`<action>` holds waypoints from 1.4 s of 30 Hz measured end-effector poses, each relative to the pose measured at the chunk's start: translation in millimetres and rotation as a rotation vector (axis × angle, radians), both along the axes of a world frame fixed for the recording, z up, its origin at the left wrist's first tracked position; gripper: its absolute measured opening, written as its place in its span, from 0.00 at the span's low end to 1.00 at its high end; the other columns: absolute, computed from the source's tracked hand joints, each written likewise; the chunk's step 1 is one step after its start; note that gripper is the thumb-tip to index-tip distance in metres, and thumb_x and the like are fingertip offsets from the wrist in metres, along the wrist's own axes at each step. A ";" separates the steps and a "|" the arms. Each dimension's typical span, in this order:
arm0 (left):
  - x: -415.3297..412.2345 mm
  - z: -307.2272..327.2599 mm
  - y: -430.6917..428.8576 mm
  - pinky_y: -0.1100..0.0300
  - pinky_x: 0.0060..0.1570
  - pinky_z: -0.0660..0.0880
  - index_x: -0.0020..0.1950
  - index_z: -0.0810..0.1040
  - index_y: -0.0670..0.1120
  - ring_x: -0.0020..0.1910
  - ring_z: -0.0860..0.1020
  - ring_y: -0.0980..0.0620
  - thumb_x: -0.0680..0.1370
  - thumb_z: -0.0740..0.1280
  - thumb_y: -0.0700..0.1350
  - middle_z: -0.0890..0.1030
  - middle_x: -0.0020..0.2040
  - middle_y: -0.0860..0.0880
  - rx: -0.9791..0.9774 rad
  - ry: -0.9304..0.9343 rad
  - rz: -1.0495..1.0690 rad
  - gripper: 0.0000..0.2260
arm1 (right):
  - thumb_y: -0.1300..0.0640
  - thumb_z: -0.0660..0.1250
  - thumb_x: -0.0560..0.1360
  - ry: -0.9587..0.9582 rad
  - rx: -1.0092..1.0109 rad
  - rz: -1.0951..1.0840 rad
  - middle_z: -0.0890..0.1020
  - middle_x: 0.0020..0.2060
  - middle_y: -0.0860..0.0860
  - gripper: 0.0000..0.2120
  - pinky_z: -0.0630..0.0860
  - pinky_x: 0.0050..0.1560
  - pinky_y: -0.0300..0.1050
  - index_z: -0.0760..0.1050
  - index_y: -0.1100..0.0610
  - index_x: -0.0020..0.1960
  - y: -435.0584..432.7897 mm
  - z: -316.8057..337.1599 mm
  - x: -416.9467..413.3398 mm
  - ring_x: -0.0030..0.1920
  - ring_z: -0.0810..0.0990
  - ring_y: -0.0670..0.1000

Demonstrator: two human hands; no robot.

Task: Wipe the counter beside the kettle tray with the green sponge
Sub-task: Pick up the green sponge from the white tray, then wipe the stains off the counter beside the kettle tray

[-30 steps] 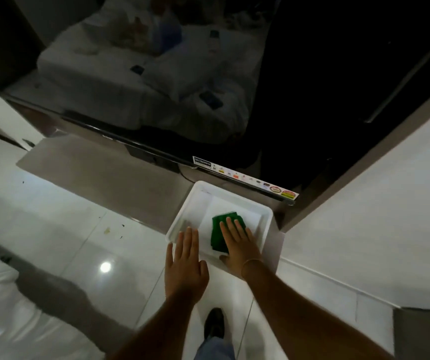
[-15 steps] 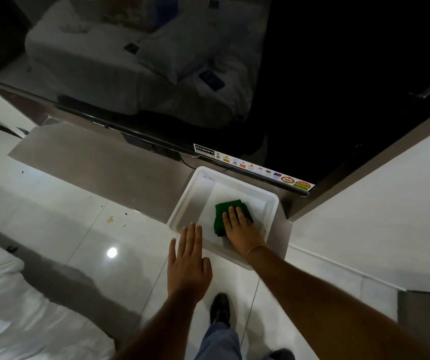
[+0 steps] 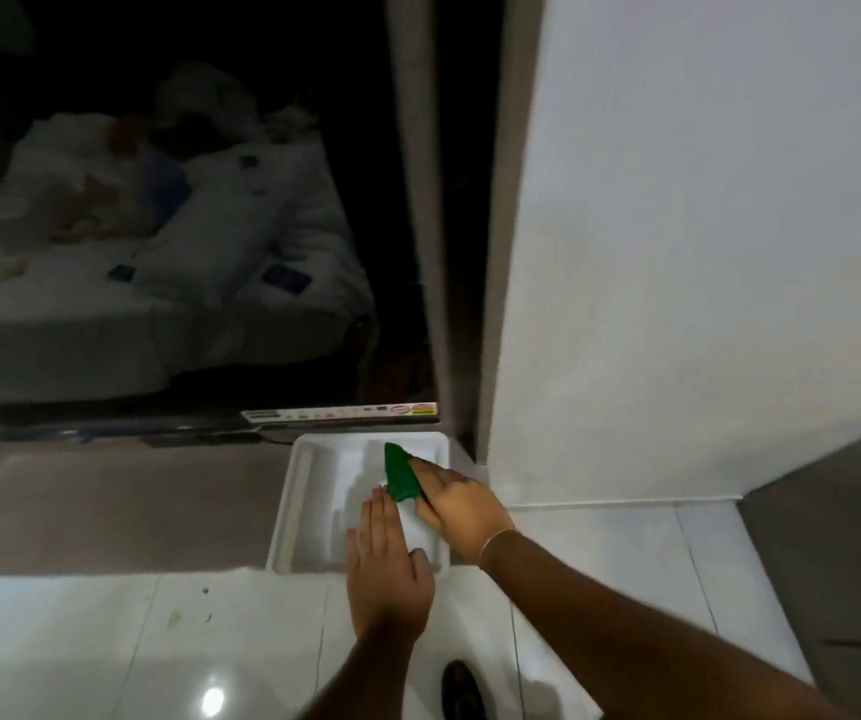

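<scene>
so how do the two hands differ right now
The right hand grips the green sponge, fingers curled round it; the left hand holds nothing, fingers straight and together. The right hand is farther in over the white tray, the left over its near rim. A thin band shows at the right wrist, none at the left. Both are bare and over the tray.

sponge [image 3: 400, 471] in tray [image 3: 290, 511] — tray on counter [image 3: 106, 511]

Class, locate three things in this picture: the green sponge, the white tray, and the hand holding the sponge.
green sponge [image 3: 400, 472], head view, middle of its visible green face.
white tray [image 3: 299, 504], head view, its left wall.
right hand [image 3: 462, 504], head view, back of the hand.
</scene>
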State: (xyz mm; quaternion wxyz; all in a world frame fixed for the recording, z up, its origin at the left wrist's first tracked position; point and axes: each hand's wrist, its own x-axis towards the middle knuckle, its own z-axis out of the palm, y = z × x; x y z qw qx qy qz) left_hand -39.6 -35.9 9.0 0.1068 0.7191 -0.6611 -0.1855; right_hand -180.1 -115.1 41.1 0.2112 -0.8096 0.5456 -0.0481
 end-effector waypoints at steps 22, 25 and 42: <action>-545.6 54.3 98.8 0.45 0.85 0.42 0.89 0.43 0.49 0.89 0.47 0.46 0.86 0.45 0.62 0.46 0.90 0.49 -0.206 -0.097 -1.155 0.34 | 0.54 0.67 0.82 -0.488 -0.231 -1.406 0.86 0.51 0.48 0.12 0.79 0.48 0.44 0.79 0.50 0.65 312.4 55.1 -526.9 0.48 0.85 0.50; -602.9 54.9 127.9 0.46 0.85 0.41 0.89 0.45 0.49 0.89 0.48 0.47 0.85 0.44 0.62 0.46 0.89 0.49 -0.206 -0.080 -1.265 0.34 | 0.58 0.67 0.82 -0.901 -0.387 -1.779 0.87 0.47 0.55 0.06 0.78 0.44 0.42 0.83 0.55 0.55 359.0 60.8 -580.4 0.48 0.85 0.56; -908.8 19.2 167.8 0.41 0.87 0.50 0.89 0.40 0.49 0.88 0.38 0.49 0.87 0.47 0.60 0.41 0.90 0.48 -0.125 0.007 -1.670 0.34 | 0.60 0.72 0.81 -0.437 -0.604 -2.444 0.83 0.50 0.55 0.10 0.77 0.53 0.52 0.72 0.49 0.55 496.2 63.8 -842.4 0.56 0.83 0.66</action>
